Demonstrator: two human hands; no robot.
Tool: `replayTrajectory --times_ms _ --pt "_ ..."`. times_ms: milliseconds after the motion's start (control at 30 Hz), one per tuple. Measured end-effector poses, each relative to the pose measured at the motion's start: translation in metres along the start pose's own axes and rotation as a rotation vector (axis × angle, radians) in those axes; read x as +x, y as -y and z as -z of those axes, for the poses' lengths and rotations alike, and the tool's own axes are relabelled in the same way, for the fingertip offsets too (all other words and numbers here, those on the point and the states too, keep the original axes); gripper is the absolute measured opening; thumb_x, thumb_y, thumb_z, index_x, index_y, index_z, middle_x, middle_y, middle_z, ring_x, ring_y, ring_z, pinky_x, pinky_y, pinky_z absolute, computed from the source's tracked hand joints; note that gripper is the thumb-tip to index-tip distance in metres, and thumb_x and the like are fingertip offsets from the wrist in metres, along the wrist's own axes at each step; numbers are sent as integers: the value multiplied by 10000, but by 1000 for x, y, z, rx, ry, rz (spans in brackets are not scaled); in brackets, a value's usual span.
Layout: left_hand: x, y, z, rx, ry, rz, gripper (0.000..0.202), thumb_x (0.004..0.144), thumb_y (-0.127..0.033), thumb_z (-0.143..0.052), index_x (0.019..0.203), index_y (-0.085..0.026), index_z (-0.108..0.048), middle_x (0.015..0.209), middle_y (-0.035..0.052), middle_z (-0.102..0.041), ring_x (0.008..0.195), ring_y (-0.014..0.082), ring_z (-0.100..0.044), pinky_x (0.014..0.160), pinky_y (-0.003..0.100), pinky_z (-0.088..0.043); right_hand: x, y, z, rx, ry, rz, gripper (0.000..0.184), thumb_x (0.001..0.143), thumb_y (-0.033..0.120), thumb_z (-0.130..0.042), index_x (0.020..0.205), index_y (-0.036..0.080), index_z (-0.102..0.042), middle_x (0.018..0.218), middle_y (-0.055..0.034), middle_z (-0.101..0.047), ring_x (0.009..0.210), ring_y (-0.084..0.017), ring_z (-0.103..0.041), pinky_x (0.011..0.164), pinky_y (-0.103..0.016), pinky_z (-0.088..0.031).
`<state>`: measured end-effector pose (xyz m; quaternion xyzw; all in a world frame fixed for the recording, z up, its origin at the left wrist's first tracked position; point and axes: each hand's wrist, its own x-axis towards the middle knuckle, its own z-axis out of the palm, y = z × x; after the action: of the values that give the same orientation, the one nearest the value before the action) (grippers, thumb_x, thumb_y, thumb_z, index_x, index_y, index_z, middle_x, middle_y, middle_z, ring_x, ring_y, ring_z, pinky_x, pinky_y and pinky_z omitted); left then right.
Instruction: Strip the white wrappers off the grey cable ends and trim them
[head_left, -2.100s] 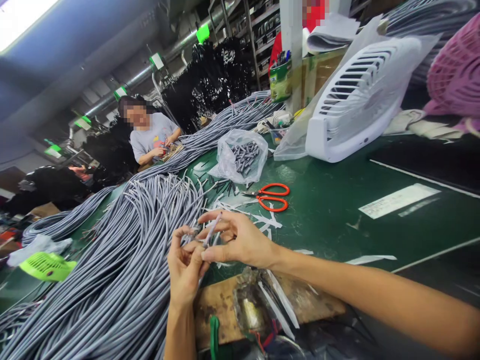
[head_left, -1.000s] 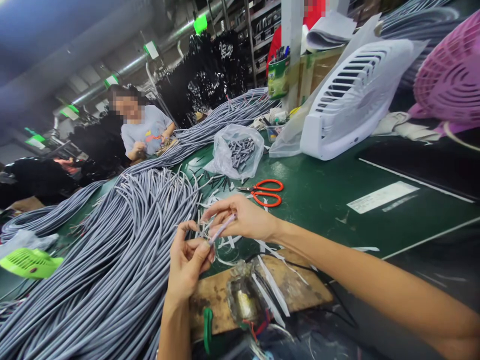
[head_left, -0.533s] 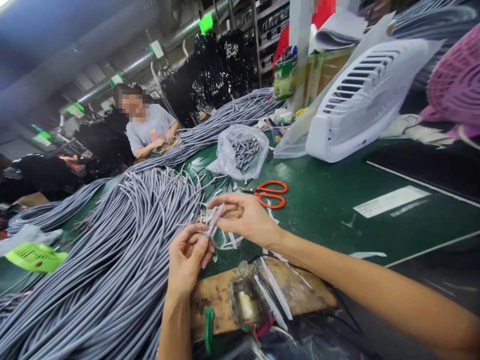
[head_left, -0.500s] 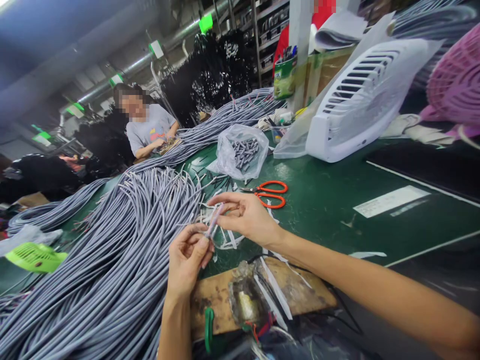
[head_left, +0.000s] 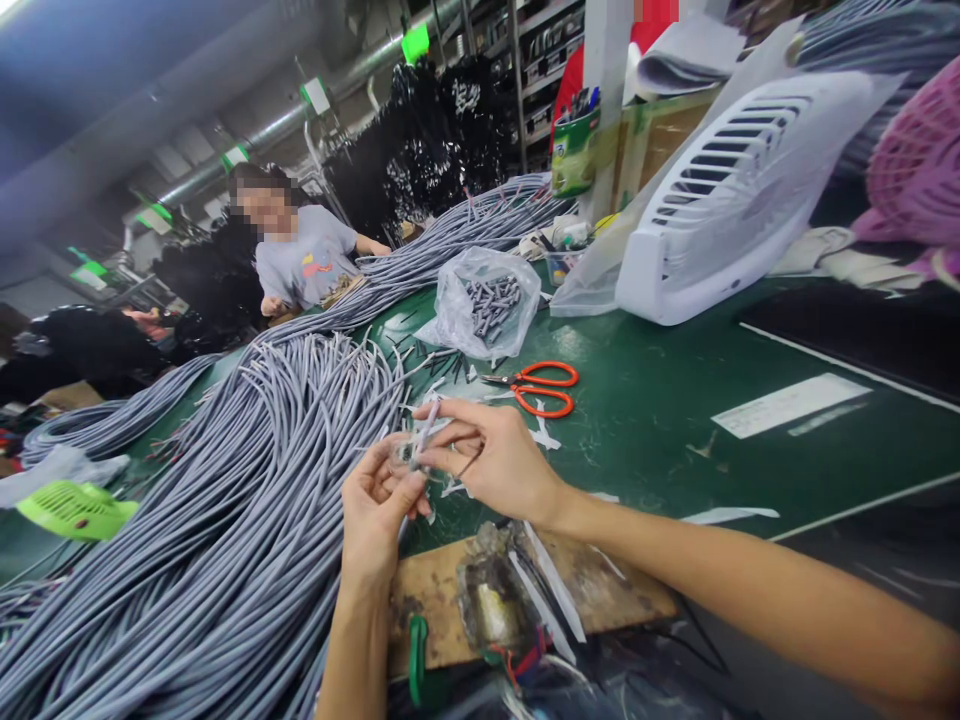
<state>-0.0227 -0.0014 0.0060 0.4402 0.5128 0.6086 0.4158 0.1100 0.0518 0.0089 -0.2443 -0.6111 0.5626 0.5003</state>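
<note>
Mostly saw green counter (head_left: 675, 420) buried under grey cables (head_left: 247, 480), dim shelves (head_left: 541, 60) behind. Pinched one cable end (head_left: 422, 437) between left hand (head_left: 375, 510) and right hand (head_left: 495, 460), both closed; could not make out its tip.

Cable heap (head_left: 247, 480) left of scissors (head_left: 541, 388), bag (head_left: 487, 312) behind them

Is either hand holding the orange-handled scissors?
No, the orange-handled scissors lie untouched on the green table beyond the right hand.
</note>
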Motion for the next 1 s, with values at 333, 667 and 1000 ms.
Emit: replayTrajectory --times_ms 333,667,1000 --pt "3 -5 -9 -180 -189 144 370 440 -392 -816 663 -120 -700 480 -40 -490 386 14 -386 318 104 -226 -7 -2 -5 -135 -30 223 401 686 94 -557 1081 148 -517 651 23 -632 360 -13 -237 345 -164 -208" --pt "2 -7 -7 -212 -82 209 292 489 -300 -747 702 -107 -696 524 -18 -505 412 29 -399 323 113 -238 7 -1 1 182 -126 -68 312 606 151 -604 907 145 -522 628 38 -586 366 1 -322 356 -147 -221" --pt "3 -7 -8 -229 -141 194 298 436 -295 -784 633 -110 -659 520 -15 -529 381 28 -410 303 112 -226 9 -4 1 131 -109 -217 260 576 93 -602 833 125 -576 590 43 -570 445 -32 -444 450 -168 -334"
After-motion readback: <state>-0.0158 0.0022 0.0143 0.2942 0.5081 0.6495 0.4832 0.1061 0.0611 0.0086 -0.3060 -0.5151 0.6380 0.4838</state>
